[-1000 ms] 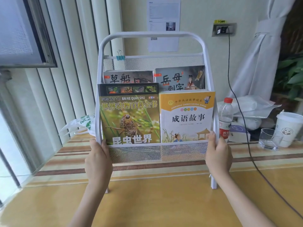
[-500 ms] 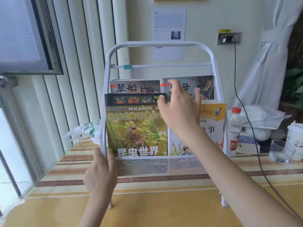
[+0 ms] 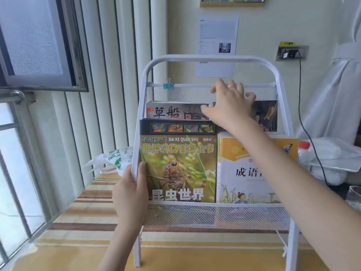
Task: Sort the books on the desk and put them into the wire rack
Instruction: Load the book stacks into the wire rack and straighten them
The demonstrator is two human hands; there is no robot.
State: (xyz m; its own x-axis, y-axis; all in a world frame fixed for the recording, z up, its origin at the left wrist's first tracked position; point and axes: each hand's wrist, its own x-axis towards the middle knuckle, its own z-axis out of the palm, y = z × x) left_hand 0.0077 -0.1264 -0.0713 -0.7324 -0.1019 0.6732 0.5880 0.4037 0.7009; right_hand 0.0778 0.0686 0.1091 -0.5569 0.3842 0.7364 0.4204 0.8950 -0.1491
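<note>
At the white wire-mesh rack (image 3: 213, 216), the left hand (image 3: 130, 194) grips its side post while the right hand (image 3: 228, 103), fingers curled, pinches the dark picture book (image 3: 266, 115) in the rear tier.

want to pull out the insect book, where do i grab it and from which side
Pinch the insect book by its dark top edge, coming from above. It stands upright in the rack's front tier; mesh covers its foot, the frame and the orange book flank it.

Both forearms bare, no sleeves showing; a thin ring (image 3: 229, 86) sits on the right hand (image 3: 228, 106).
</note>
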